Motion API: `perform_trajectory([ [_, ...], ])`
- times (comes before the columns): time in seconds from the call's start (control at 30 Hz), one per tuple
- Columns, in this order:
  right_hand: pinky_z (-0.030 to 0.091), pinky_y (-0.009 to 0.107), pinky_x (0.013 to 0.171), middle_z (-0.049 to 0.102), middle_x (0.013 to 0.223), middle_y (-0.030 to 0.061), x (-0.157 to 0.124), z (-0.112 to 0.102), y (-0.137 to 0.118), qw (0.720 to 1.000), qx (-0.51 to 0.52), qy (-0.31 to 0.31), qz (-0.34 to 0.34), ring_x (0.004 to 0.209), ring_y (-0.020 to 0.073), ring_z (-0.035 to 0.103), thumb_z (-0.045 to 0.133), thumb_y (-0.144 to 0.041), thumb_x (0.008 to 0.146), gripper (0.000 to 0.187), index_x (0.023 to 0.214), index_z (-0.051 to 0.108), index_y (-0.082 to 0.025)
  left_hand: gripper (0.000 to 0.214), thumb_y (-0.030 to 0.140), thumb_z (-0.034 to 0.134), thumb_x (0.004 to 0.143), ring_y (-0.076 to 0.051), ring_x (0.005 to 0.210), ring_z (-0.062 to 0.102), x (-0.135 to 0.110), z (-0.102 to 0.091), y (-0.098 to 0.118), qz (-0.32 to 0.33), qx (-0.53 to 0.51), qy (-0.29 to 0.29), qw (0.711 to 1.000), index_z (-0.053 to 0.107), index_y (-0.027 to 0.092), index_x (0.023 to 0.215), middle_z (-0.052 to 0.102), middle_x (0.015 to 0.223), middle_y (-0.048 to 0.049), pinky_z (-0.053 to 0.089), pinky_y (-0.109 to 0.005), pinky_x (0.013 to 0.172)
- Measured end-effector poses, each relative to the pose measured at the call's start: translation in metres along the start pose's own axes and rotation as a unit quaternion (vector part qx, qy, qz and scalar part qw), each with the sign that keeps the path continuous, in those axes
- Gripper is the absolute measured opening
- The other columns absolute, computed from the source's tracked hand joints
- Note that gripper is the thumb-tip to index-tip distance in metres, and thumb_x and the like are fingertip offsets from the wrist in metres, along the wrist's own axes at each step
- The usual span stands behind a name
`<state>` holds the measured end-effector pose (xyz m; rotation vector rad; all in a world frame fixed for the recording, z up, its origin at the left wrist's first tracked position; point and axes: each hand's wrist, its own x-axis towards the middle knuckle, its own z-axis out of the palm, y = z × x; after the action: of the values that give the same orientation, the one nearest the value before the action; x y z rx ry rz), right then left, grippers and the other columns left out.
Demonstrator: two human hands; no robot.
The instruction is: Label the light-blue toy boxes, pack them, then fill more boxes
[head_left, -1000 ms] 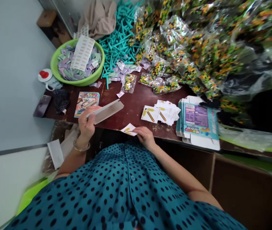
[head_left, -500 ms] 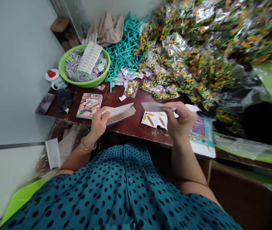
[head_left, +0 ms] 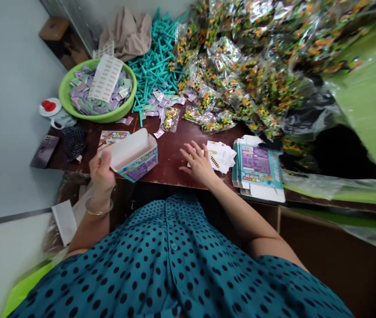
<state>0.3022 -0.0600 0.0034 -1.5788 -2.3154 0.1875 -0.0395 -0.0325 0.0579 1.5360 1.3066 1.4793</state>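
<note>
- gripping the open carton (head_left: 134, 155) by its near end, the left hand (head_left: 100, 170) held it tilted just above the front edge of the table (head_left: 171, 154), its mouth turned up and away. the inside showed only bare white card, with nothing in it that i could see.
- the right hand (head_left: 198, 164) was empty, its fingers spread wide at the near edge of the loose pile of printed leaflets (head_left: 223, 155). whether it touched the top sheet i could not tell.
- by my reckoning the work on this carton was at an early stage: it was folded into shape but neither filled nor closed.
- one closed carton (head_left: 113, 136) lay flat on the table just behind the held one, the only finished-looking piece in sight.
- a stack of flat cartons (head_left: 257, 165) sat just right of the leaflets, none of them folded up, so plenty seemed left to do.
- farther back lay a heap of clear bags (head_left: 241, 66) of coloured pieces, a pile of teal sticks (head_left: 154, 66) and a green basin (head_left: 108, 118) of small sachets, all well stocked.
</note>
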Motion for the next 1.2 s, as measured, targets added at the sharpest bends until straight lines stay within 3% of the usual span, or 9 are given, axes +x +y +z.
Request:
perform_trajectory([
  [0.13, 0.015, 0.071, 0.127, 0.05, 0.161, 0.0155, -0.04, 0.027, 0.063, 0.992, -0.053, -0.075, 0.084, 0.156, 0.0363, 0.035, 0.05, -0.027, 0.105, 0.047, 0.15, 0.057, -0.019, 0.037, 0.053, 0.06, 0.1, -0.029, 0.105, 0.077, 0.003, -0.01, -0.004, -0.023, -0.043, 0.056, 0.997, 0.078, 0.023, 0.109, 0.08, 0.111, -0.0073, 0.064, -0.047, 0.099],
  [0.33, 0.025, 0.07, 0.122, 0.048, 0.161, 0.0196, -0.07, 0.015, 0.089, 0.981, -0.048, 0.034, 0.187, 0.153, 0.0397, 0.037, 0.055, -0.044, 0.103, 0.055, 0.151, 0.056, -0.017, 0.039, 0.058, 0.064, 0.096, -0.029, 0.105, 0.076, -0.005, -0.001, 0.0, -0.044, -0.024, 0.087, 0.995, 0.078, 0.022, 0.103, 0.08, 0.102, -0.0068, 0.063, -0.048, 0.1],
  [0.43, 0.034, 0.057, 0.12, 0.059, 0.151, 0.0177, -0.023, 0.025, 0.061, 0.985, -0.007, 0.072, 0.154, 0.144, 0.0349, 0.047, 0.049, -0.044, 0.106, 0.047, 0.14, 0.066, -0.018, 0.046, 0.061, 0.063, 0.095, -0.028, 0.102, 0.076, -0.008, 0.004, 0.005, -0.057, -0.015, 0.072, 0.996, 0.078, 0.018, 0.102, 0.08, 0.098, -0.0067, 0.062, -0.043, 0.099],
  [0.53, 0.042, 0.045, 0.115, 0.064, 0.146, 0.0132, 0.064, 0.053, 0.021, 0.996, 0.082, 0.008, 0.028, 0.136, 0.0278, 0.055, 0.038, -0.034, 0.11, 0.045, 0.14, 0.067, -0.018, 0.044, 0.056, 0.056, 0.101, -0.025, 0.103, 0.075, -0.01, 0.012, 0.023, -0.007, 0.057, 0.012, 0.998, 0.078, 0.018, 0.107, 0.079, 0.104, -0.0078, 0.06, -0.039, 0.098],
  [0.6, 0.033, 0.052, 0.123, 0.053, 0.158, 0.0159, 0.113, 0.076, -0.001, 0.995, 0.089, -0.034, -0.011, 0.149, 0.0327, 0.043, 0.041, -0.03, 0.108, 0.049, 0.151, 0.056, -0.013, 0.042, 0.049, 0.048, 0.106, -0.025, 0.109, 0.073, -0.014, 0.017, 0.039, 0.08, 0.119, -0.063, 0.988, 0.078, 0.021, 0.112, 0.078, 0.112, -0.0091, 0.058, -0.039, 0.102],
  [0.67, 0.022, 0.06, 0.127, 0.042, 0.165, 0.0191, 0.13, 0.095, -0.015, 0.994, 0.078, -0.07, -0.015, 0.157, 0.0369, 0.032, 0.044, -0.028, 0.106, 0.057, 0.159, 0.045, -0.008, 0.039, 0.043, 0.044, 0.108, -0.024, 0.115, 0.071, -0.019, 0.022, 0.052, 0.166, 0.151, -0.129, 0.966, 0.075, 0.023, 0.12, 0.077, 0.119, -0.0099, 0.055, -0.039, 0.106],
  [0.8, 0.022, 0.059, 0.127, 0.042, 0.166, 0.0205, 0.06, 0.108, -0.015, 0.991, 0.073, -0.075, -0.08, 0.156, 0.0386, 0.034, 0.053, -0.048, 0.104, 0.068, 0.159, 0.045, -0.009, 0.036, 0.035, 0.041, 0.109, -0.022, 0.115, 0.071, -0.025, 0.026, 0.058, 0.204, 0.146, -0.144, 0.957, 0.071, 0.024, 0.127, 0.075, 0.122, -0.0111, 0.055, -0.038, 0.104],
  [0.97, 0.043, 0.052, 0.111, 0.064, 0.147, 0.0149, -0.06, 0.08, 0.006, 0.988, 0.095, -0.044, -0.115, 0.128, 0.0317, 0.059, 0.059, -0.052, 0.103, 0.059, 0.152, 0.055, -0.019, 0.042, 0.039, 0.037, 0.11, -0.022, 0.113, 0.071, -0.018, 0.031, 0.047, 0.154, 0.153, -0.14, 0.966, 0.073, 0.019, 0.119, 0.077, 0.117, -0.012, 0.055, -0.039, 0.104],
  [1.2, 0.055, 0.041, 0.087, 0.078, 0.12, 0.0107, -0.097, 0.079, 0.004, 0.988, 0.101, 0.044, -0.108, 0.1, 0.0238, 0.068, 0.056, -0.025, 0.105, 0.029, 0.129, 0.073, -0.021, 0.039, 0.036, 0.04, 0.11, -0.021, 0.113, 0.071, -0.016, 0.043, 0.038, 0.171, 0.124, -0.165, 0.963, 0.074, 0.019, 0.119, 0.077, 0.117, -0.0109, 0.055, -0.039, 0.103],
])
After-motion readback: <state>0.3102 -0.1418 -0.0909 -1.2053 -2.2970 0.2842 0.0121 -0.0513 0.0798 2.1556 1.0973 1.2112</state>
